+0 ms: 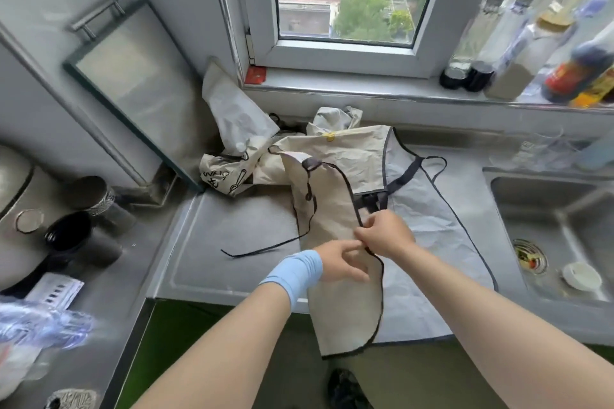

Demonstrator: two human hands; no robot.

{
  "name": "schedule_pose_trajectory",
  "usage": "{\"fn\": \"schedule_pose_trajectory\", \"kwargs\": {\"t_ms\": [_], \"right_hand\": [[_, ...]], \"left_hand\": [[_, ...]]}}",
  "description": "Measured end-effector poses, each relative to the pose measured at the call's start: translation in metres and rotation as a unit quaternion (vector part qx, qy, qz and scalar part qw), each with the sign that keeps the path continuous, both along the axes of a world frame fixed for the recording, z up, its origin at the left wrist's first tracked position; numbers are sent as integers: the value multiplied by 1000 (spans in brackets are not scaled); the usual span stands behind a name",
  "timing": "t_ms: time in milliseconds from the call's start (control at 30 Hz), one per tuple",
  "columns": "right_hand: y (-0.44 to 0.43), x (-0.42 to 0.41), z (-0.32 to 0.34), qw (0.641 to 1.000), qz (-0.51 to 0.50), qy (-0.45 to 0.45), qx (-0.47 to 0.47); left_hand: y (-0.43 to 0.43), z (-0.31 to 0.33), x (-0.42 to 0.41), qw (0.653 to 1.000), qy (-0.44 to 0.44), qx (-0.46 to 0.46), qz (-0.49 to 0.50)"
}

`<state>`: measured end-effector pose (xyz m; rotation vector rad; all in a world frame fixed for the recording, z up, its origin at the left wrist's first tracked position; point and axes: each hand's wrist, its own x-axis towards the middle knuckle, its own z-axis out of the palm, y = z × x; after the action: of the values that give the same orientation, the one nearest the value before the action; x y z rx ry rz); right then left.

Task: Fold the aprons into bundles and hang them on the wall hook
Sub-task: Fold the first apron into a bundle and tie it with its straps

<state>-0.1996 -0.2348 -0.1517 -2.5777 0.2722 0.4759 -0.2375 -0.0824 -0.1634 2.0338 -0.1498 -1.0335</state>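
Fingers of the right hand [385,236] curl onto the dark trim along the right edge of the beige apron [345,315], pinching it. The left hand [342,262], with a blue band at the wrist, lies on the cloth just beside it, fingers partly spread and reaching the same trim; I cannot tell whether they grip it. The beige apron lies folded into a long strip running from far to near on the steel surface [232,216], its near end hanging over the near edge. Under it a pale apron [442,242] is spread flat, its right edge close to the rim of the sink [491,176] and its near hem also past the near edge. A dark tie strap [265,246] trails left from the strip across bare steel, which stays open out to the raised left rim. Far left, a crumpled heap [232,173] of cloth fills the corner beside a leaning glass board [133,76]. Dark cups [69,236] stand well to the left, and bottles [564,76] crowd the window ledge [365,90] at far right.
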Motion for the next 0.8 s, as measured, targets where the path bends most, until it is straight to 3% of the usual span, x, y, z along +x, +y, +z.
{"fn": "schedule_pose_trajectory", "kwargs": {"t_ms": [100,200,300,400,500,600,667,733,800], "right_hand": [[-21,-3,-28,997,-51,0,-55],[-34,-4,-46,992,-61,21,-108],[-32,-2,-55,979,0,-149,-141],[-22,15,-46,918,200,-313,-136],[-11,45,-32,882,366,-231,-188],[1,78,-13,868,399,-84,-282],[15,101,4,880,367,-53,-299],[31,126,16,908,309,-129,-254],[54,154,25,935,237,-215,-152]], "left_hand": [[5,-11,4,998,-6,-9,68],[16,-15,14,987,-87,99,97],[28,-16,30,979,-83,167,78],[37,-9,49,973,-94,195,84],[47,5,69,965,-110,219,93],[56,13,90,959,-123,232,106],[62,17,105,958,-126,229,121],[67,21,120,955,-133,232,130],[72,21,135,951,-136,237,145]]}}
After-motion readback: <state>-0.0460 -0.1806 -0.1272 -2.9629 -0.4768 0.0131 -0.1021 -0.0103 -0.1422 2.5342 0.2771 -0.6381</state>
